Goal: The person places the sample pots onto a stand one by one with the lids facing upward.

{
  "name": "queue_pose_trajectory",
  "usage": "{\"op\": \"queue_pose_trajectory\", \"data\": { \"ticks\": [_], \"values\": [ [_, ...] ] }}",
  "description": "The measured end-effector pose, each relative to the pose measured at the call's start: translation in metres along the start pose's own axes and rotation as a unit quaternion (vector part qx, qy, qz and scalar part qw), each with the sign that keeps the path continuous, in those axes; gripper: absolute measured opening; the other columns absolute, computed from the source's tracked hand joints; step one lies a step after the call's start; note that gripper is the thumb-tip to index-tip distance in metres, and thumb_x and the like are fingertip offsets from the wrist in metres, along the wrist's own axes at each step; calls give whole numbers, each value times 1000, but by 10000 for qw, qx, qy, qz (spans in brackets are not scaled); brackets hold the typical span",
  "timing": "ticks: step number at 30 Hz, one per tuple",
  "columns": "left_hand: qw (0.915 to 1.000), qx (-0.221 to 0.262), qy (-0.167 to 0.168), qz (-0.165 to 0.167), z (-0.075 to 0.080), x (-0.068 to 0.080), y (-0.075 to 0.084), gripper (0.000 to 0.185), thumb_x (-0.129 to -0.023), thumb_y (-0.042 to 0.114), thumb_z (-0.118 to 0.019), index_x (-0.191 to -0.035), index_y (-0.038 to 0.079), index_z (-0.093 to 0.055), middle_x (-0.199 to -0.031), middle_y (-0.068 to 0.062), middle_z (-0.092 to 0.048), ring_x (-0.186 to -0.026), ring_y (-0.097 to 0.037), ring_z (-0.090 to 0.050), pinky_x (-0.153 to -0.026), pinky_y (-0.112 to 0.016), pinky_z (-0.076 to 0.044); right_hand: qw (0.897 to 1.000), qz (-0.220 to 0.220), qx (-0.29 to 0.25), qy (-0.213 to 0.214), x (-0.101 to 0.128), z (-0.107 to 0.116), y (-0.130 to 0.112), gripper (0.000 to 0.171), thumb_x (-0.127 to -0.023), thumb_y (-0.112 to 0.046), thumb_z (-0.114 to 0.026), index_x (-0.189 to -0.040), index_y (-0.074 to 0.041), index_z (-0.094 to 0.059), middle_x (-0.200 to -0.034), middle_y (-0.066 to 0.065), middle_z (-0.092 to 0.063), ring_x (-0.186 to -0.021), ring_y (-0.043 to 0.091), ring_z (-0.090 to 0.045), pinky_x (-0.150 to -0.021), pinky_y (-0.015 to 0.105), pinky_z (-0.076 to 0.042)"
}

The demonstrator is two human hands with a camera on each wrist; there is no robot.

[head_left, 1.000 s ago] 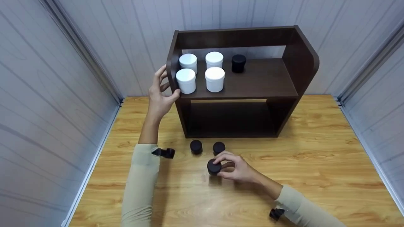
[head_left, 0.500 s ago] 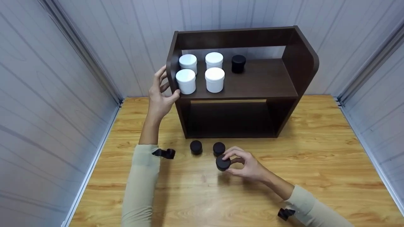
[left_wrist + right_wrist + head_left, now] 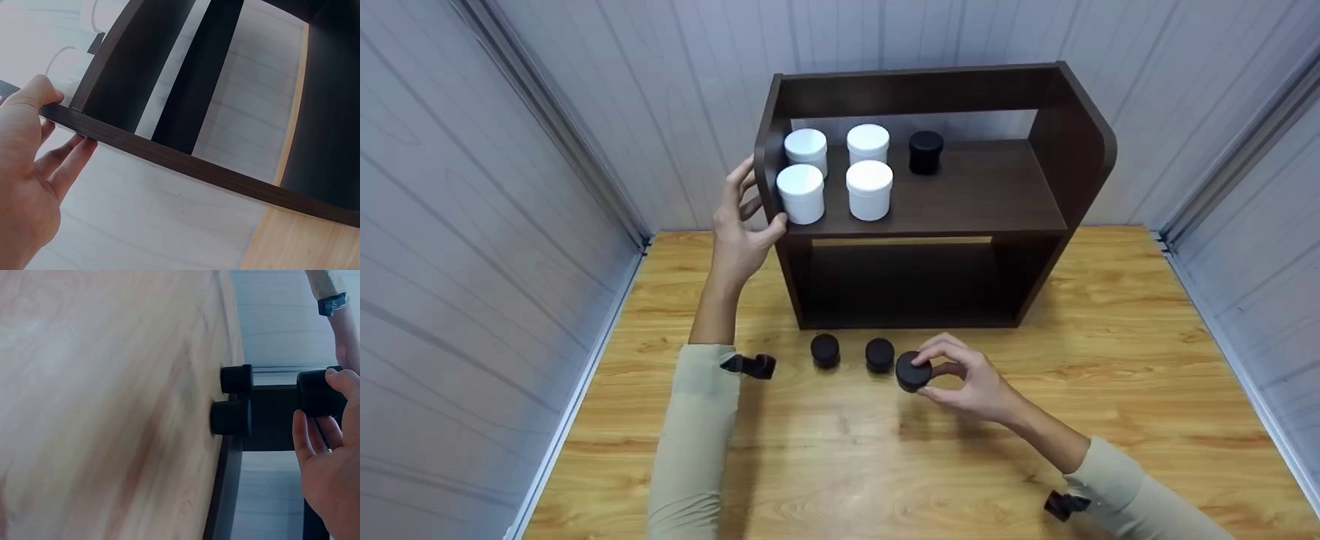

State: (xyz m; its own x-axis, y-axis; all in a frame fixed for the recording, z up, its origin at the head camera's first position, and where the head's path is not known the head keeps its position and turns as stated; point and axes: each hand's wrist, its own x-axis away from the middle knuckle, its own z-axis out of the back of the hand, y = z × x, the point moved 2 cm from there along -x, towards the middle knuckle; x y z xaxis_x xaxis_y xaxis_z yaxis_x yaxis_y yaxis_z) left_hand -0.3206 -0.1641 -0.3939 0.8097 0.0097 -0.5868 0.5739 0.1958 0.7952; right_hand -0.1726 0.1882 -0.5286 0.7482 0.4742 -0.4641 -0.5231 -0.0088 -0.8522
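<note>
My left hand (image 3: 741, 234) grips the left side panel of a dark brown two-tier shelf (image 3: 982, 191), thumb at the front edge and fingers on the outer face. Between the thumb and fingers of my right hand (image 3: 976, 384) is a black lidded jar (image 3: 913, 373), lifted off the table. The right wrist view shows that held jar (image 3: 319, 394) apart from the wood. Two more black jars stand on the table before the shelf, a left one (image 3: 825, 351) and a right one (image 3: 879, 355). The right one is beside the held jar in the head view.
On the upper tier stand several white jars (image 3: 869, 191) at the left and middle, in two rows. One black jar (image 3: 925, 154) stands at the back, right of them. Pale panelled walls (image 3: 1245, 150) enclose the wooden table (image 3: 840, 465) at the sides and back.
My right hand has carried the black jar rightward and towards the shelf, past the right standing jar. My left hand keeps its grip on the side panel.
</note>
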Motion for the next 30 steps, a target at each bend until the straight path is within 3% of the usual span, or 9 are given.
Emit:
{"op": "queue_pose_trajectory", "data": {
  "ticks": [7, 11, 16, 21, 30],
  "values": [
    [9997, -163, 7, -182, 1, 0, 1, 82, -89, -4, -74, -165, 3, -45, -153, -26, -65, -144, -35, -64, -126, -54, -57, 9997, 200, 92, 117, -5, 12, -9, 40, -83, 20, -85, -120, 8, -74, -125, 31, -64, -124, 4, -68, -96, 19, -67],
    [9978, -500, -210, -383, 5, -1, 3, 90, -90, -2, -75, -170, 4, -36, -166, -23, -53, -148, -32, -58, -122, -58, -60, 9994, 241, 162, 209, -6, 17, -12, 40, -83, 21, -85, -119, 8, -74, -128, 22, -66, -124, 4, -68, -95, 19, -68],
    [9953, -707, -558, -344, 9, -7, 6, 95, -90, -1, -75, -174, 6, -31, -178, -19, -40, -151, -30, -52, -120, -62, -60, 9988, 279, 179, 349, -8, 25, -15, 41, -82, 23, -84, -119, 9, -74, -132, 7, -67, -123, 5, -69, -93, 19, -68],
    [9952, -676, -608, -349, 11, -11, 8, 94, -88, -3, -76, -172, 7, -35, -178, -17, -41, -150, -29, -53, -117, -65, -61, 9976, 387, 121, 558, -15, 34, -21, 43, -81, 27, -81, -121, 12, -72, -133, 0, -66, -123, 7, -70, -95, 19, -67],
    [9940, -676, -764, -405, 11, -15, 9, 96, -87, 1, -79, -171, 9, -34, -172, -18, -45, -150, -29, -53, -115, -72, -59, 9924, 440, 206, 1129, -36, 54, -38, 42, -79, 31, -80, -118, 18, -71, -129, -1, -68, -119, 8, -72, -95, 21, -68]
  ]
}}
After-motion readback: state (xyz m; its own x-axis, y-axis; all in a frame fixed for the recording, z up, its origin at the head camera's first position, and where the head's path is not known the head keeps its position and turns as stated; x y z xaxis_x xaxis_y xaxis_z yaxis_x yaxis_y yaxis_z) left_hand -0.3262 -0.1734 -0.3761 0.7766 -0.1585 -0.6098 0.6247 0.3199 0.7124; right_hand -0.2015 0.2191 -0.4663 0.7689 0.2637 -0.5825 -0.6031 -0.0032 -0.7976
